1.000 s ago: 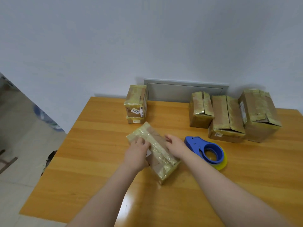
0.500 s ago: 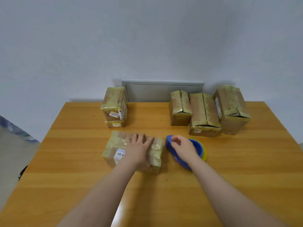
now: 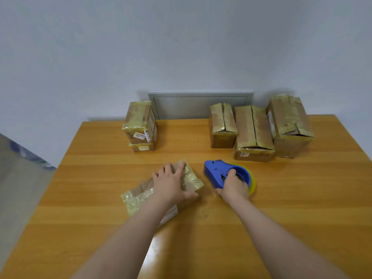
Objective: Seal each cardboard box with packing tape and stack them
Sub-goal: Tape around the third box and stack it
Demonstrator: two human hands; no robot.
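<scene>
Even, soft light; glare on table point(image 3: 302, 198) nr bottom; wide-angle warp at edges; slight blur.

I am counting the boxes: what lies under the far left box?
A second, flatter box lies under the top box. Only its front side shows; its top is covered.

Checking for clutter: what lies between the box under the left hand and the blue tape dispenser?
Only bare table, in the head view, separates the box from the tape dispenser.

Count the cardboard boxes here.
6: near box under left hand; top box on bottom box, back left; small box, flat box, tall box, back right. Others may hide behind.
</scene>
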